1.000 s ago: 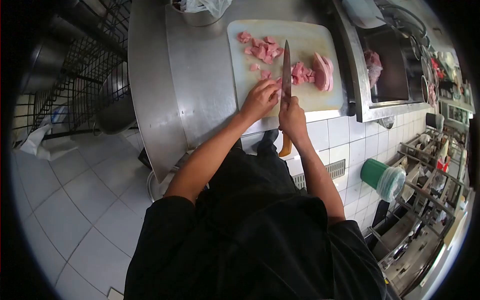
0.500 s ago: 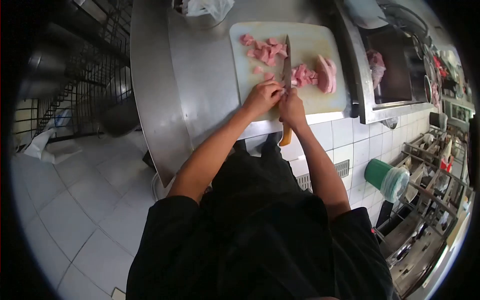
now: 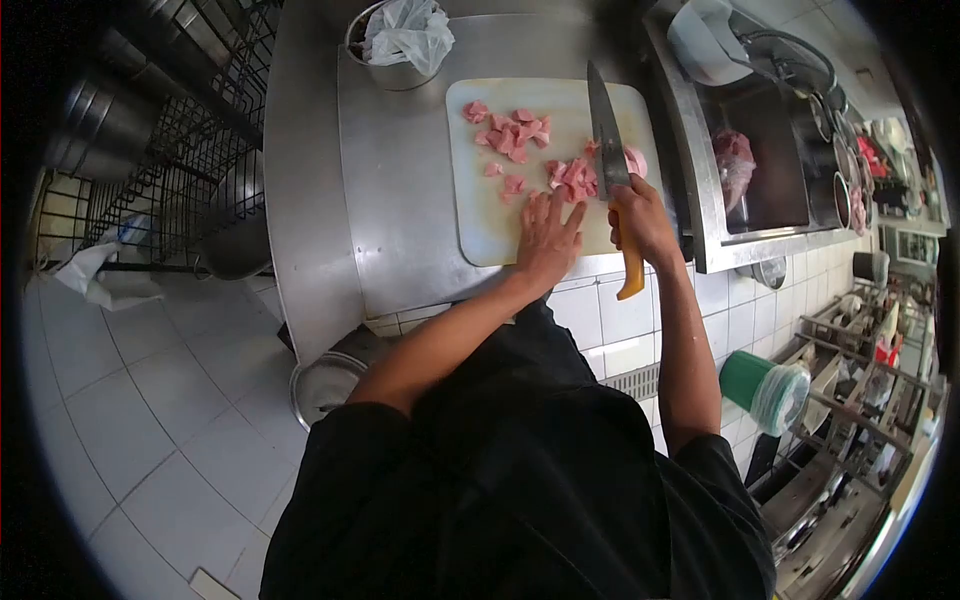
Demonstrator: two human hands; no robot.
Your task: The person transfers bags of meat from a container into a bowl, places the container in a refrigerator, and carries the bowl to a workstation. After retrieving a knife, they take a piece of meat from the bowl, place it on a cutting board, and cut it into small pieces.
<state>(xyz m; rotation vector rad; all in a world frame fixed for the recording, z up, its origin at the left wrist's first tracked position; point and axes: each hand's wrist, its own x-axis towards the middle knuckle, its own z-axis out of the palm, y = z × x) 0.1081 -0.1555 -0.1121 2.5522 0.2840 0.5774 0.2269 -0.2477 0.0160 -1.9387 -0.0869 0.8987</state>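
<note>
A white cutting board lies on the steel counter. My right hand is wrapped round the yellow handle of a large knife, its blade pointing away from me over the right part of the board. Fingers spread, my left hand rests on the near part of the board, its fingertips at a group of cut pink meat pieces. Another group of meat pieces is at the upper left of the board. A larger piece of meat shows partly behind the blade.
A metal pot with a plastic bag stands at the counter's back left. Right of the board, a sink holds a large piece of meat. Wire shelving is on the left. A green bin stands on the floor at right.
The knife and my right hand have moved right, clear of my left hand. My left hand has opened from a pinch and spread beside the meat pieces. The view has shifted slightly.
</note>
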